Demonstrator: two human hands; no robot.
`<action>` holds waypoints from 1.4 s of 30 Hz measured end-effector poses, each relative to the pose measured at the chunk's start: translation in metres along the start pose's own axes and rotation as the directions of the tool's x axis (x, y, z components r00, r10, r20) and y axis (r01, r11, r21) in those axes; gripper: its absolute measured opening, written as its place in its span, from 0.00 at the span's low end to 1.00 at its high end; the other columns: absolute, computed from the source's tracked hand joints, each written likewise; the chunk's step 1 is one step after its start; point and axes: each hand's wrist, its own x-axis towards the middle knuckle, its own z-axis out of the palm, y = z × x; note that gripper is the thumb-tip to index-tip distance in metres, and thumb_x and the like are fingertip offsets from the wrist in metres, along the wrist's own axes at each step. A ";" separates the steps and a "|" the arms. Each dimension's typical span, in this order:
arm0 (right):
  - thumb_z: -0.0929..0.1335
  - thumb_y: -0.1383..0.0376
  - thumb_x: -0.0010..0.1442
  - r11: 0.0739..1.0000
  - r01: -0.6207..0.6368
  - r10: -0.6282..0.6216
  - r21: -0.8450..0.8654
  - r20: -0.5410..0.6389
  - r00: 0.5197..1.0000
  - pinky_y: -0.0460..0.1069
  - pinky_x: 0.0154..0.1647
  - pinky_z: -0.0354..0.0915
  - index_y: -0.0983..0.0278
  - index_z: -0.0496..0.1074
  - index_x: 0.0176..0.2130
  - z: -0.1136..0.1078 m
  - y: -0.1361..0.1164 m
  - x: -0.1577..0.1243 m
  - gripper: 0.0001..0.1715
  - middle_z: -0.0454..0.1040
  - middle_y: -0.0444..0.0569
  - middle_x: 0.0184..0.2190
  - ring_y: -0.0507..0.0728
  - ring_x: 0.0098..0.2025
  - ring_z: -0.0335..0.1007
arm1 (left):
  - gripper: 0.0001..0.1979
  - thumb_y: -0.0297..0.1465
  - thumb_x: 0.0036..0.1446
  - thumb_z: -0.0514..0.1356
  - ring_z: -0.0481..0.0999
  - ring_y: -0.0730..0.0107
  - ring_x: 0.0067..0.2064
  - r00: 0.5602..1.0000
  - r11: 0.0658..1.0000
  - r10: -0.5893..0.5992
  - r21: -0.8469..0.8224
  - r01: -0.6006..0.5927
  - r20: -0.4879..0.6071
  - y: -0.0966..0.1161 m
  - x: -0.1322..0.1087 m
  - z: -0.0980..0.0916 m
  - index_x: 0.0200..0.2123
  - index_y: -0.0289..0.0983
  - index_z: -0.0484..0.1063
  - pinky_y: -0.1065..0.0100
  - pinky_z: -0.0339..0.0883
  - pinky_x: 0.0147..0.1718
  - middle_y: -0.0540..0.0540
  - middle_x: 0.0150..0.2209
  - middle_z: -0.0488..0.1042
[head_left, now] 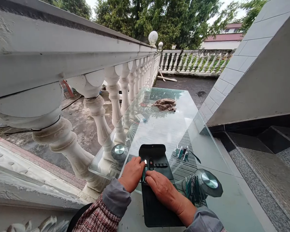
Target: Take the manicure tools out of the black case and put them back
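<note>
A black tool pouch (157,154) lies open and flat on a glass table (166,129), its flap pointing away from me. My left hand (131,173) rests on the pouch's left edge with fingers curled, pinching a small metal tool (145,162) with a bright tip. Beside it, my right hand (163,187) lies across the pouch's middle, its fingers bent down onto the same tool and the elastic loops. A few small metal tools (183,152), some green, lie loose on the glass to the right of the pouch.
A white stone balustrade (111,83) runs along the table's left side. A crumpled brown cloth (165,104) lies at the table's far end. Round metal table fittings (119,150) (209,181) sit near both front corners. A tiled wall (251,71) and steps rise at right.
</note>
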 end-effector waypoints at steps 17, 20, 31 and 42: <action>0.59 0.69 0.61 0.847 -0.436 0.518 0.302 -0.288 0.806 0.51 0.41 0.64 0.61 0.61 0.33 -0.060 0.039 -0.023 0.06 0.65 0.49 0.36 0.54 0.40 0.65 | 0.10 0.34 0.55 0.62 0.68 0.60 0.42 0.990 0.997 0.072 0.047 -0.067 -0.123 -0.001 0.007 0.001 0.36 0.34 0.67 0.62 0.64 0.41 0.44 0.37 0.69; 0.59 0.67 0.61 0.823 -0.538 0.562 0.181 -0.397 0.726 0.53 0.44 0.63 0.61 0.61 0.32 -0.062 0.065 -0.029 0.06 0.64 0.49 0.35 0.56 0.41 0.64 | 0.13 0.36 0.52 0.64 0.68 0.60 0.41 0.988 0.993 0.107 0.070 -0.100 -0.109 0.005 0.007 0.001 0.33 0.33 0.68 0.63 0.65 0.39 0.44 0.36 0.68; 0.56 0.68 0.62 0.815 -0.561 0.538 -0.144 -0.168 0.826 0.49 0.33 0.63 0.64 0.63 0.31 -0.025 0.103 -0.049 0.11 0.66 0.54 0.35 0.55 0.34 0.65 | 0.07 0.30 0.59 0.57 0.69 0.60 0.37 0.969 0.955 0.215 0.235 -0.181 -0.126 0.009 0.009 0.025 0.31 0.31 0.70 0.63 0.64 0.31 0.42 0.32 0.68; 0.58 0.68 0.62 0.896 -0.434 0.430 -0.091 -0.065 0.901 0.54 0.47 0.64 0.64 0.69 0.38 -0.024 0.054 -0.026 0.12 0.69 0.54 0.40 0.58 0.45 0.65 | 0.06 0.19 0.56 0.54 0.69 0.61 0.36 0.971 0.953 0.217 0.236 -0.189 -0.100 0.009 0.007 0.026 0.34 0.30 0.71 0.64 0.63 0.30 0.41 0.33 0.69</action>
